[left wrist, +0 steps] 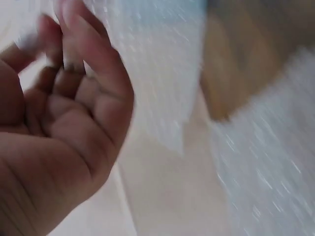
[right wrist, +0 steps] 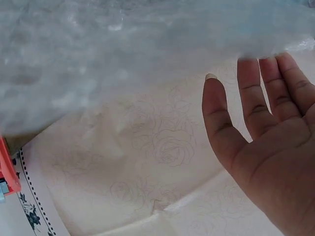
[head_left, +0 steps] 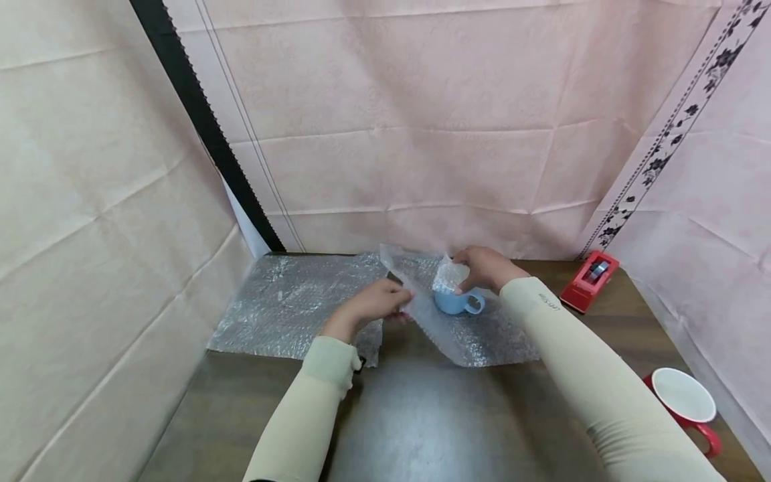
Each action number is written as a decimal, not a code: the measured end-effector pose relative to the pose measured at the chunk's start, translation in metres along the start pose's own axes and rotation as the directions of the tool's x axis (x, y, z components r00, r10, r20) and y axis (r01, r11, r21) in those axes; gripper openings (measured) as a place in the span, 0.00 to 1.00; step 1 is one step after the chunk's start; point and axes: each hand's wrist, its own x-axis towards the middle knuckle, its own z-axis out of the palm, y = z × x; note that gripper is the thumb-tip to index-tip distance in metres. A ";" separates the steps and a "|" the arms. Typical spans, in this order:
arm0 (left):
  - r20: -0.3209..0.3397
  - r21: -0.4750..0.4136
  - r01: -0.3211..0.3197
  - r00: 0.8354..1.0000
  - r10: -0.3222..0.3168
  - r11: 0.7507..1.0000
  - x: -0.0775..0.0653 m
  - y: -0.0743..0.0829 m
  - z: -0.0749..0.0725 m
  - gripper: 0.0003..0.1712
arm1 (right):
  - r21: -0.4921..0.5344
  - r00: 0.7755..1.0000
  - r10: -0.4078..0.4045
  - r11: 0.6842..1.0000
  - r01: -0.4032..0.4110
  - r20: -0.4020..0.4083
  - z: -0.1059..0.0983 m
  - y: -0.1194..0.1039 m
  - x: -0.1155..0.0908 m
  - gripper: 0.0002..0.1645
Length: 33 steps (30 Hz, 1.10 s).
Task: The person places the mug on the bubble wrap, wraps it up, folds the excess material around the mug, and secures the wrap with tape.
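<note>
A light blue mug rests on a bubble wrap sheet, its handle toward the right. Clear bubble wrap bulges at the mug's mouth; I cannot tell whether it is a separate piece. My left hand pinches the sheet's raised left edge, beside the mug. Over the mug, my right hand touches the wrap at its top with thumb and fingers apart. Those fingers look nearly straight in the right wrist view. In the left wrist view the left fingers are curled, and the picture is blurred.
Another bubble wrap sheet lies flat on the left of the brown table. A red tape dispenser stands at the back right. Near the right edge is a red mug with a white inside. Cloth hangs around the table's sides and back.
</note>
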 end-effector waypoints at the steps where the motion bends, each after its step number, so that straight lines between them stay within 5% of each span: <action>1: -0.006 0.002 -0.025 1.000 0.025 1.000 0.005 0.007 0.003 0.28 | -0.007 1.000 0.000 1.000 0.000 -0.001 0.000 0.000 0.000 0.46; 10: -0.145 0.092 -0.096 0.984 0.109 0.991 0.039 0.041 0.035 0.28 | -0.043 1.000 0.012 0.999 -0.012 -0.003 0.007 -0.007 -0.006 0.43; 16: -0.209 -0.064 -0.125 0.972 0.110 0.990 0.048 0.036 0.049 0.29 | -0.052 1.000 -0.005 0.999 0.004 -0.010 0.010 -0.008 -0.011 0.39; 25: -0.345 -0.253 -0.185 0.934 0.089 0.950 0.040 0.019 0.039 0.30 | -0.082 0.997 -0.072 0.994 0.069 -0.023 -0.002 -0.010 -0.011 0.47; 33: -0.327 -0.279 -0.190 0.941 0.093 0.941 0.035 0.016 0.031 0.34 | -0.227 0.990 -0.140 0.963 0.142 0.027 -0.010 -0.014 -0.013 0.43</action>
